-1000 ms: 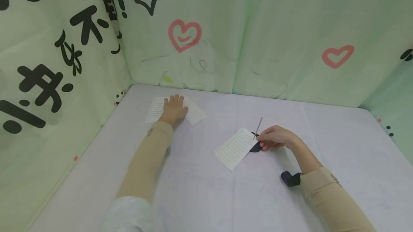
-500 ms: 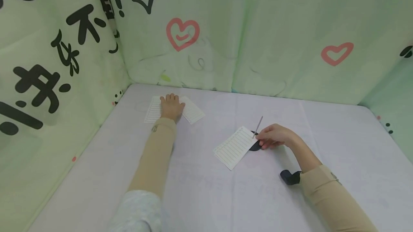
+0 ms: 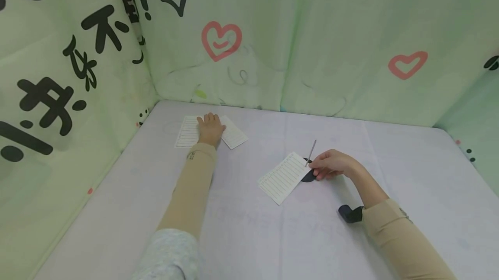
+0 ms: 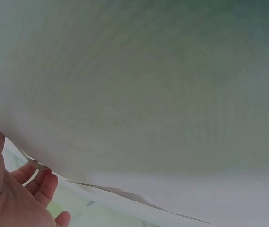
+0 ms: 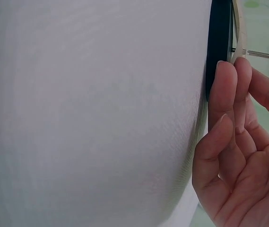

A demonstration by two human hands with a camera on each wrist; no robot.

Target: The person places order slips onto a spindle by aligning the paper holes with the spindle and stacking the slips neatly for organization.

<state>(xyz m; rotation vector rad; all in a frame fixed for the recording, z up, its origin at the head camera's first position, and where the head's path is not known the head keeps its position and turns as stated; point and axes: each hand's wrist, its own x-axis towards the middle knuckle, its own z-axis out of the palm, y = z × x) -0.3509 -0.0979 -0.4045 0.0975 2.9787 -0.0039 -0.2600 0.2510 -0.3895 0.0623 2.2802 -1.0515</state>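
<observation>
In the head view my left hand (image 3: pixel 210 130) lies over a lined paper slip (image 3: pixel 188 133) and the edge of a second slip (image 3: pixel 234 135) at the table's far left. Its fingers spread forward; the left wrist view shows the fingertips (image 4: pixel 49 187) along the table surface. My right hand (image 3: pixel 331 164) pinches the corner of a small stack of lined slips (image 3: pixel 283 179). A thin metal spike (image 3: pixel 311 152) stands up through that corner. Beneath it sits a round black base (image 3: pixel 309 177), partly hidden by slips and fingers; a right fingertip (image 5: pixel 224 73) touches its edge.
A white cloth covers the table (image 3: pixel 241 228). Pale green printed curtains (image 3: pixel 335 33) enclose it behind and on both sides. A black wrist camera (image 3: pixel 350 214) juts from the right sleeve.
The left hand shifts slightly left, then back right, over the far slips. My right hand stays at the spike and its stack.
</observation>
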